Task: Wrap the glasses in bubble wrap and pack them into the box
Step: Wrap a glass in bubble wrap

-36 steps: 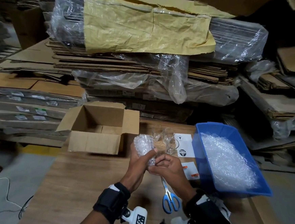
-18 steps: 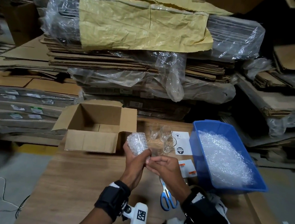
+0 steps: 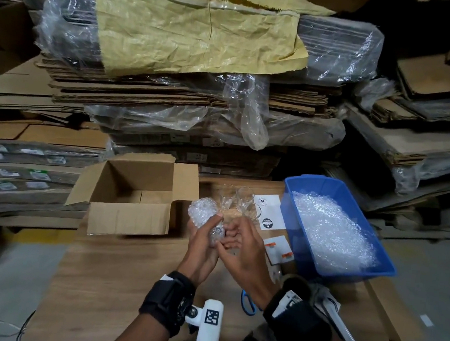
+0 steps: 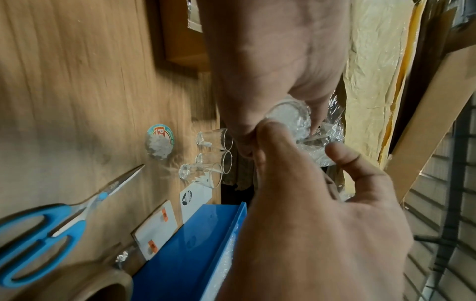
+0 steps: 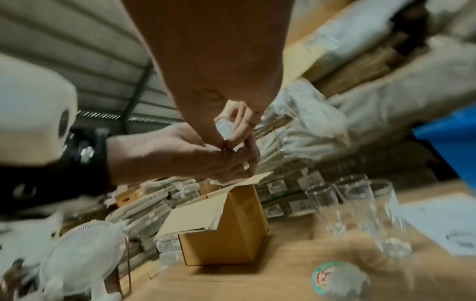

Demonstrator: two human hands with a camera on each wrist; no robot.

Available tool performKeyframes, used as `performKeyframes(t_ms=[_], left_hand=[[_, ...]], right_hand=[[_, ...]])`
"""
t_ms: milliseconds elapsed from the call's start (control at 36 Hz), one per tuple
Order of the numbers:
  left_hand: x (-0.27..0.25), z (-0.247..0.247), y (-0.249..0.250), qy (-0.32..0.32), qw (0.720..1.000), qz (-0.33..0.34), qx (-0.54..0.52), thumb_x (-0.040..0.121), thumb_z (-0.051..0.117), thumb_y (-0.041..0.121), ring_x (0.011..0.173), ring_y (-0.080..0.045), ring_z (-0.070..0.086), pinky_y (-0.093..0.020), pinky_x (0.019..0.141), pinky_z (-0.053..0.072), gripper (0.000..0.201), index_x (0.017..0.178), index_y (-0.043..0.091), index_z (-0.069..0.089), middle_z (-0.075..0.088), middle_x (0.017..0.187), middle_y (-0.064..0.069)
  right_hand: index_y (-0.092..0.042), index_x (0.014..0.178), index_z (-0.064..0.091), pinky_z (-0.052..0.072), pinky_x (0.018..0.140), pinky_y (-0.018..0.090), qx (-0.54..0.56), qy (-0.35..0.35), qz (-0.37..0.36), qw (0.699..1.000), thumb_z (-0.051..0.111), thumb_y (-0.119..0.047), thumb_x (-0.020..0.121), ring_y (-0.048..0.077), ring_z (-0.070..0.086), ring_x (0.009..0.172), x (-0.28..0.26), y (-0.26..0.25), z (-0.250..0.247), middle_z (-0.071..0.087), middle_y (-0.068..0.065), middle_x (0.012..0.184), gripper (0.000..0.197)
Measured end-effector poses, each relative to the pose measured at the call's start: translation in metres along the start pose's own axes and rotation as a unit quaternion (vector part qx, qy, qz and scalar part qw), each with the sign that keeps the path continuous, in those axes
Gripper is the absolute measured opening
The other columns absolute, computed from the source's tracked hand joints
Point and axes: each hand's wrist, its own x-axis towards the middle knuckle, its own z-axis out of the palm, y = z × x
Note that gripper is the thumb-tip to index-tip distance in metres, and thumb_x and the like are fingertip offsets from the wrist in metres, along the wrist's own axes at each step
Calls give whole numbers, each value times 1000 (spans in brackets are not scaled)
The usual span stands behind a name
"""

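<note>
A glass rolled in bubble wrap [image 3: 203,214] is held upright above the table in my left hand [image 3: 205,240], whose fingers curl round its lower half. My right hand [image 3: 230,238] meets it from the right and pinches the loose wrap at the bottom end; the right wrist view shows the thumb and fingers of that right hand [image 5: 226,140] closed on the plastic. The open cardboard box [image 3: 123,216] stands just left of the hands. Three bare glasses [image 3: 239,199] stand upright behind the hands. A blue bin [image 3: 306,182] at the right holds bubble wrap [image 3: 329,227].
Blue-handled scissors [image 4: 38,234] and a brown tape roll [image 4: 90,285] lie near the table's front edge. White label sheets [image 3: 268,210] lie beside the bin. A round sticker [image 4: 159,140] lies on the wood. Stacked flat cardboard [image 3: 192,97] rises behind the table.
The wrapped glass and both hands have drifted a little left, toward the box. My right fingers have shifted onto the bundle's lower end.
</note>
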Motion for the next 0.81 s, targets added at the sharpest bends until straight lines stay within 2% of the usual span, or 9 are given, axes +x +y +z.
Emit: performKeyframes(t_ms=[56, 111, 167, 306, 389, 444, 528, 583, 806], left_hand=[[-4, 5, 4, -22, 1000, -11, 6, 93, 72, 14, 82, -27, 71, -42, 75, 60, 61, 142, 9, 37, 75, 91, -14], [-6, 7, 9, -37, 999, -15, 11, 95, 68, 16, 86, -27, 65, -50, 100, 50, 23, 111, 10, 52, 74, 77, -9], [-7, 8, 14, -38, 999, -19, 11, 93, 70, 19, 87, -27, 63, -50, 106, 46, 21, 104, 12, 54, 71, 81, -12], [-9, 10, 14, -30, 999, -37, 24, 95, 69, 35, 95, -34, 71, -51, 96, 56, 48, 129, 9, 48, 76, 103, -21], [-3, 8, 8, -14, 997, -81, -9, 91, 73, 45, 91, -34, 72, -42, 73, 62, 80, 152, 21, 28, 63, 127, -30], [-1, 6, 6, -15, 996, -89, -17, 90, 77, 43, 95, -36, 72, -43, 77, 62, 87, 155, 14, 27, 65, 122, -30], [-1, 7, 5, -30, 996, -80, -17, 97, 68, 34, 112, -39, 67, -52, 105, 52, 63, 146, 7, 37, 62, 129, -33], [-2, 5, 6, -37, 996, -77, -15, 98, 65, 29, 116, -38, 64, -54, 112, 45, 53, 140, 5, 42, 58, 136, -32], [-3, 8, 13, -53, 993, -96, -52, 101, 60, 21, 114, -32, 70, -43, 93, 58, 58, 149, 8, 30, 69, 120, -29]], right_hand=[[-19, 113, 53, 58, 76, 26, -46, -14, -57, 997, 75, -4, 83, 11, 64, 88, -3, 0, 0, 57, -2, 101, 40], [-18, 116, 52, 59, 80, 26, -10, -27, -47, 998, 75, -3, 84, 12, 67, 91, -4, -1, -3, 60, 0, 102, 43], [-18, 114, 53, 60, 82, 26, 50, -33, -12, 998, 78, -4, 84, 17, 71, 92, -4, -5, -7, 63, 3, 102, 42], [-24, 105, 58, 63, 79, 32, 78, -41, 53, 995, 91, -15, 73, 17, 74, 85, 5, -3, -15, 66, 2, 93, 47], [-27, 105, 62, 63, 72, 29, 18, -38, 31, 999, 95, -22, 68, 13, 71, 79, 9, -1, -14, 62, -5, 93, 50], [-30, 103, 62, 63, 68, 28, -3, -25, 13, 1000, 93, -20, 68, 13, 69, 77, 11, 0, -12, 60, -8, 91, 48], [-29, 101, 65, 63, 69, 32, 1, -21, 9, 1000, 91, -17, 70, 15, 69, 79, 12, 3, -13, 61, -14, 88, 42], [-22, 101, 68, 63, 71, 31, 18, -31, 13, 999, 91, -13, 71, 14, 69, 78, 13, 3, -14, 63, -16, 87, 39], [-22, 93, 64, 62, 65, 36, 3, -111, 35, 993, 86, -9, 75, 20, 71, 64, 31, -3, -30, 67, 0, 75, 31]])
